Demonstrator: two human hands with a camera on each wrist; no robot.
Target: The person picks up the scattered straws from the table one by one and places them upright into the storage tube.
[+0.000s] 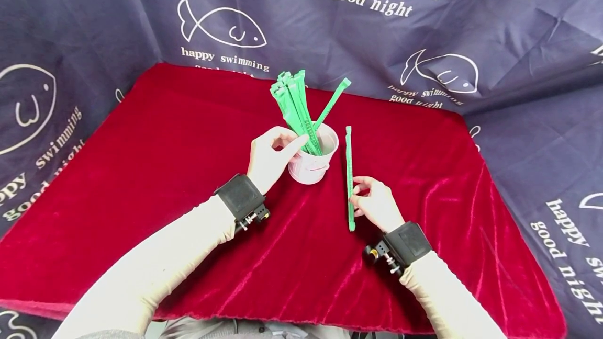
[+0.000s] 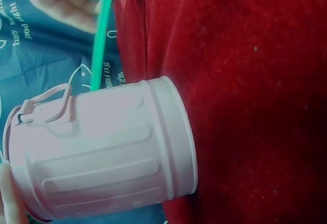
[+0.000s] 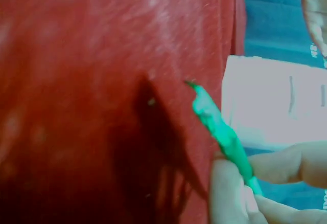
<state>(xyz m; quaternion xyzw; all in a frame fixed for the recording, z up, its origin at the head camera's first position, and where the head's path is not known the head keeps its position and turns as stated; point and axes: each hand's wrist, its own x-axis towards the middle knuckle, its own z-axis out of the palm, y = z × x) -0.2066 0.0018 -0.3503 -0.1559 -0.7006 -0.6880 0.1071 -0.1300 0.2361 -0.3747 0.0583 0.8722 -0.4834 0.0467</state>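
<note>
A small pale pink bucket [image 1: 308, 167] stands upright on the red cloth. Several slim green stick packets [image 1: 294, 103] lean together out of its left side, and another packet [image 1: 331, 102] tilts to the right. My left hand [image 1: 270, 158] grips the bucket's rim, its thumb across the front of the bunch. In the left wrist view the bucket [image 2: 102, 147] fills the middle, a fingertip at its rim. To the right of the bucket, my right hand [image 1: 377, 204] pinches a single green stick packet [image 1: 349, 171] between thumb and fingers; its end [image 3: 217, 127] appears in the right wrist view.
Red velvet cloth [image 1: 188, 135] with some wrinkles covers the table. Dark blue curtains [image 1: 311, 30] with printed fish and lettering hang behind and at both sides. A black strap with a small camera mount sits on each wrist.
</note>
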